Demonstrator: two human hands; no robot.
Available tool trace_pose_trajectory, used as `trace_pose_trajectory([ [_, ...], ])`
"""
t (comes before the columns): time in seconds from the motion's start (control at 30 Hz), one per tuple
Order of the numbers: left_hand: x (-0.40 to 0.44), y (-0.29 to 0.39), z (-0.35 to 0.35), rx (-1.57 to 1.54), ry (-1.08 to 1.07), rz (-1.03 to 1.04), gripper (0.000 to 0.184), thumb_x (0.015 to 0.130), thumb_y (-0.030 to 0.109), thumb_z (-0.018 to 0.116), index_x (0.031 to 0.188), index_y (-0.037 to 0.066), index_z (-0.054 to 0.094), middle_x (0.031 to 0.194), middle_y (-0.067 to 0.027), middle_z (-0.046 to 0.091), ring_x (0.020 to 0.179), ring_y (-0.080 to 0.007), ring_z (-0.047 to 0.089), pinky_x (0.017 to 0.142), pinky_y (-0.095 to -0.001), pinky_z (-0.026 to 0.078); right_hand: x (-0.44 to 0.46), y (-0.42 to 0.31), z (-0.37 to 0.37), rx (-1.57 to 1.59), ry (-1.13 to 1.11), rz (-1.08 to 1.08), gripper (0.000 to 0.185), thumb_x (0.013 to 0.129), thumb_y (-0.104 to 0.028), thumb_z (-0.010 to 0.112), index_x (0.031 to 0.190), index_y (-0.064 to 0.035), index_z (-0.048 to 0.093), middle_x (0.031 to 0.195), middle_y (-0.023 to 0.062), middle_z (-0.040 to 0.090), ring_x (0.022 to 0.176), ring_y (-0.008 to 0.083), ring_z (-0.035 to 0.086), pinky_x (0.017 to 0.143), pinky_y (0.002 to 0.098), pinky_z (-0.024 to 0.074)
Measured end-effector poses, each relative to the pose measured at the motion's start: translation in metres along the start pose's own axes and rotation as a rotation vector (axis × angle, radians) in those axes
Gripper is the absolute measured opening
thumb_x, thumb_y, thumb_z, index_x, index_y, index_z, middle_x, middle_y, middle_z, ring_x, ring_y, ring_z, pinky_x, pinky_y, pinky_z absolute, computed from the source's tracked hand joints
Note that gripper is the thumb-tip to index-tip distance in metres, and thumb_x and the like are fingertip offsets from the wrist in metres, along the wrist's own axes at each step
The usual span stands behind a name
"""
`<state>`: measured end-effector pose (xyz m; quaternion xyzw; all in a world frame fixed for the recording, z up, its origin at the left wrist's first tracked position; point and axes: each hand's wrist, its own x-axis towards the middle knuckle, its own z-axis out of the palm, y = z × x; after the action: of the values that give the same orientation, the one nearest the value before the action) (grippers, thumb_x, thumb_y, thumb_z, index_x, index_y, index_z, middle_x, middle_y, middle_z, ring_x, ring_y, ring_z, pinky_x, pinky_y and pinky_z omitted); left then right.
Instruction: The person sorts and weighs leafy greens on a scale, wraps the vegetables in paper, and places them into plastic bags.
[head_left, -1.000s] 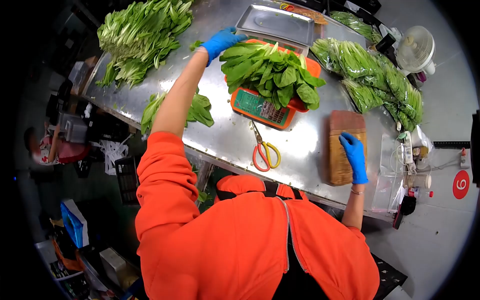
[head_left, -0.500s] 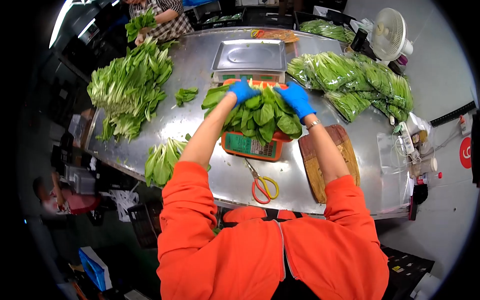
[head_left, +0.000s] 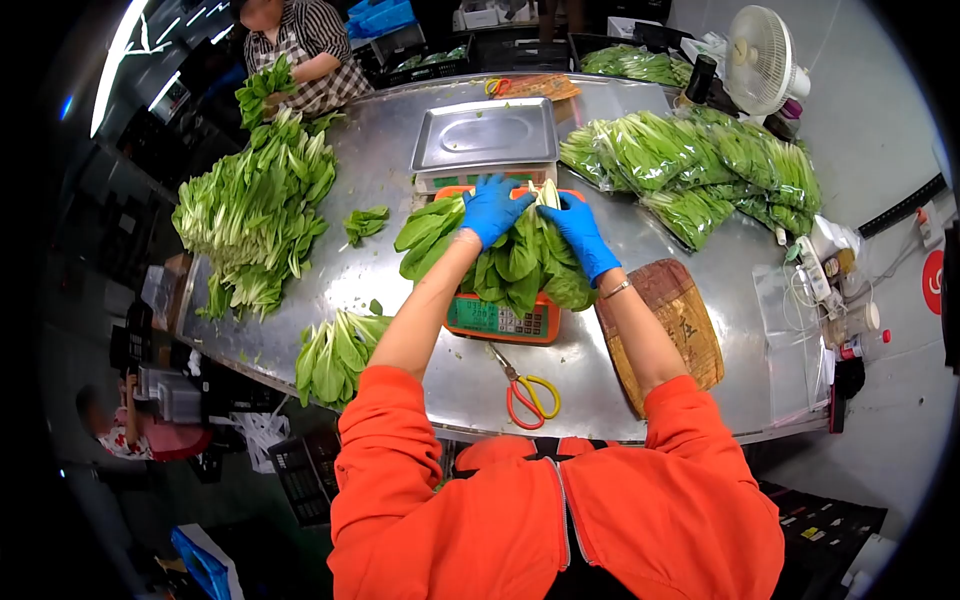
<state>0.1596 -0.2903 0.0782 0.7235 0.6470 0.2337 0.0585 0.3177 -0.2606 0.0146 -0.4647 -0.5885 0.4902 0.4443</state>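
Because the leafy greens [head_left: 515,268] look loose and spread wider than the orange scale [head_left: 549,322] under them, the hands probably flank them to keep the pile together. The left hand [head_left: 492,210] lies over the upper part of the pile, fingers spread; the right hand [head_left: 582,235] is half curled against its right side — whether it grips any stems, I cannot tell. The scale's display [head_left: 473,316] is turned to the near side, presumably for easy reading, and the scissors [head_left: 527,392] lie just in front, handles toward the near edge of the table [head_left: 595,400], likely for quick reach. On the scale, the greens show broad, smooth leaves drooping over its front — with pale stems at the far end, between the 2 hands.
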Motion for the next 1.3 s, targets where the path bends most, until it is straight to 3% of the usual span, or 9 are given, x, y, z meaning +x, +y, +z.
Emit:
trace_pose_trajectory([
  [0.03,0.005,-0.001,0.002,0.002,0.001,0.003,0.045,0.078,0.044,0.056,0.104,0.008,0.060,0.117,-0.0178,0.050,0.107,-0.0307,0.046,0.090,-0.0415,0.035,0.000,0.000,0.001,0.140,-0.008,-0.002,0.040,0.071,-0.019,0.067,0.104,0.0017,0.057,0.093,0.0100,0.062,0.082,0.0158,0.059,0.071,0.0267,0.0461],
  [0.1,0.020,-0.005,0.007,-0.249,-0.368,-0.193,0.042,0.076,0.041,0.058,0.091,0.002,0.063,0.088,-0.0160,0.062,0.079,-0.0253,0.058,0.074,-0.0346,0.043,-0.001,-0.002,-0.001,0.219,-0.017,0.038,0.038,0.072,-0.017,0.066,0.104,0.0018,0.056,0.093,0.0094,0.062,0.081,0.0153,0.058,0.071,0.0264,0.0460],
  [0.13,0.018,-0.010,0.011,-0.385,-0.280,-0.150,0.042,0.070,0.043,0.059,0.073,0.002,0.063,0.067,-0.0162,0.060,0.065,-0.0287,0.059,0.065,-0.0381,0.043,-0.002,-0.005,-0.002,0.298,-0.028,0.080,0.036,0.073,-0.014,0.065,0.103,0.0020,0.056,0.093,0.0088,0.061,0.081,0.0147,0.058,0.070,0.0261,0.0458],
  [0.3,0.021,-0.011,0.014,-0.453,-0.284,-0.158,0.041,0.070,0.040,0.061,0.074,-0.001,0.062,0.067,-0.0173,0.059,0.061,-0.0248,0.056,0.060,-0.0344,0.042,-0.010,-0.017,-0.007,0.432,-0.071,0.175,0.030,0.075,-0.011,0.063,0.102,0.0014,0.057,0.091,0.0065,0.061,0.079,0.0126,0.056,0.071,0.0249,0.0444],
  [0.5,0.018,-0.003,0.015,-0.630,-0.259,-0.202,0.030,0.075,0.026,0.064,0.088,-0.001,0.064,0.075,-0.0061,0.061,0.067,-0.0113,0.052,0.063,-0.0266,0.042,-0.015,-0.025,0.002,0.407,-0.075,0.123,0.026,0.075,-0.007,0.060,0.100,0.0002,0.058,0.091,0.0053,0.061,0.078,0.0131,0.057,0.071,0.0247,0.0449],
  [0.83,0.004,-0.010,0.006,-0.901,-0.213,-0.337,0.023,0.072,0.018,0.067,0.090,0.003,0.066,0.084,-0.0032,0.063,0.075,-0.0101,0.054,0.070,-0.0264,0.042,-0.036,-0.028,-0.029,0.696,-0.056,0.179,0.026,0.082,-0.018,0.055,0.099,0.0005,0.054,0.091,0.0105,0.062,0.079,0.0171,0.060,0.075,0.0287,0.0478],
  [1.03,0.004,-0.014,0.000,-1.088,-0.212,-0.439,0.025,0.076,0.021,0.064,0.095,0.005,0.064,0.088,-0.0019,0.061,0.079,-0.0117,0.053,0.074,-0.0254,0.040,-0.075,-0.023,-0.059,0.968,0.347,-0.082,0.028,0.083,-0.018,0.054,0.103,0.0009,0.050,0.096,0.0125,0.059,0.090,0.0197,0.055,0.085,0.0320,0.0425],
  [1.23,0.029,-0.044,0.017,-0.986,-0.218,-0.408,0.023,0.078,0.018,0.059,0.094,0.003,0.063,0.083,-0.0062,0.061,0.070,-0.0148,0.055,0.063,-0.0282,0.044,-0.128,-0.008,-0.134,0.965,0.574,-0.104,0.025,0.084,-0.018,0.053,0.102,0.0001,0.051,0.097,0.0132,0.056,0.088,0.0212,0.054,0.084,0.0345,0.0424],
  [1.3,0.029,-0.022,0.011,-0.737,-0.239,-0.414,0.027,0.075,0.020,0.059,0.093,0.001,0.062,0.078,-0.0073,0.060,0.064,-0.0156,0.054,0.059,-0.0281,0.043,-0.141,-0.018,-0.145,0.988,0.581,-0.056,0.026,0.084,-0.018,0.053,0.102,0.0007,0.051,0.096,0.0130,0.057,0.087,0.0215,0.054,0.083,0.0345,0.0430],
])
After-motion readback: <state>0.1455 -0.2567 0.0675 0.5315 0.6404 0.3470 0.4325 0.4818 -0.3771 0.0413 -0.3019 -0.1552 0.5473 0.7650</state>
